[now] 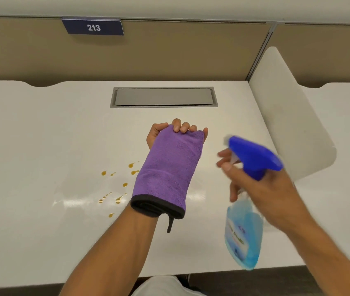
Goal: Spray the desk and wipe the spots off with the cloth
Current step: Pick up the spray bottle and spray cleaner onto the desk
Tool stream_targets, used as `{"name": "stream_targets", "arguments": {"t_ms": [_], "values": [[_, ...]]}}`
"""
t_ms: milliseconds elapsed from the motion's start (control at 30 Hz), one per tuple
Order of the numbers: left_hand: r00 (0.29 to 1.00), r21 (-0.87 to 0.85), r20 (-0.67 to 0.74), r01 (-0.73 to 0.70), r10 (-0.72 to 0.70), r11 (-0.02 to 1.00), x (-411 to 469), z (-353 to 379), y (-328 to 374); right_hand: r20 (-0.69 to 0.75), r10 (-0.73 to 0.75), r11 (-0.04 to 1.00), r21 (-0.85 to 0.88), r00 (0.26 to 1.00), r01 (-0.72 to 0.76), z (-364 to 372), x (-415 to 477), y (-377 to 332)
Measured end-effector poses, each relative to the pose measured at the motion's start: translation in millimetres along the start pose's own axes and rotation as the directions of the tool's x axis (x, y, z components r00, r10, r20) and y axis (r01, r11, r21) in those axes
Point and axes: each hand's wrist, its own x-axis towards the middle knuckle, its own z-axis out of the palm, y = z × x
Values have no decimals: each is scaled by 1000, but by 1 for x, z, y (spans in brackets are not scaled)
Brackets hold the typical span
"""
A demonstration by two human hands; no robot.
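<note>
1. The left hand (178,130) is curled shut on the top edge of a purple cloth (167,171), which drapes back over the wrist and hangs above the white counter (41,129) rather than lying on it
2. The right hand (261,189) is wrapped around the neck of a spray bottle (244,227) with a blue trigger head, fingers near the trigger; the bottle is blurred, held up over the right part of the counter
3. Amber spots (125,184) sit scattered on the counter just left of the cloth, all with crisp edges
4. A faint wet sheen shows near the spots, but whether that is spray or glare cannot be told
5. Judging by this, wiping has not begun; the spots remain whole, so the spraying may, and the wiping does, lie ahead
</note>
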Motion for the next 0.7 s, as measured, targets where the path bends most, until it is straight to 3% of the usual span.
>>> {"name": "stream_targets", "arguments": {"t_ms": [233,433,700], "values": [[999,75,54,0,-4,997,1,-1,14,16,154,976,-159,988,-149,41,-8,10],[990,47,142,21,-28,999,6,-7,17,0,172,950,-265,985,-166,47,-2,3],[997,28,78,-16,14,999,8,-4,20,-47,150,976,-151,988,-156,45,-18,-4]]}}
